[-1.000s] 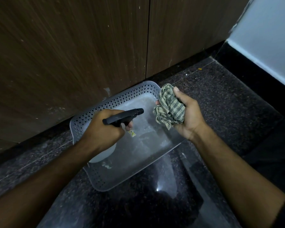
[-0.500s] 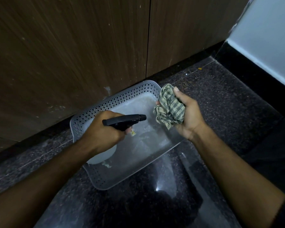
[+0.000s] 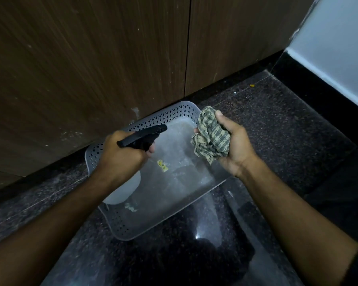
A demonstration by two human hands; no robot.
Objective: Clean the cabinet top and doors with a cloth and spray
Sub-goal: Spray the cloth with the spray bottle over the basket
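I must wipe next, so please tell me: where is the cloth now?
In the head view, the cloth is bunched in the right hand, right of centre, above the far right corner of the grey basket.

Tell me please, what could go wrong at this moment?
1. The black spray nozzle in the left hand points toward the checked green cloth bunched in the right hand, so spray may wet that hand.
2. Spray may fall into the grey perforated plastic basket below.
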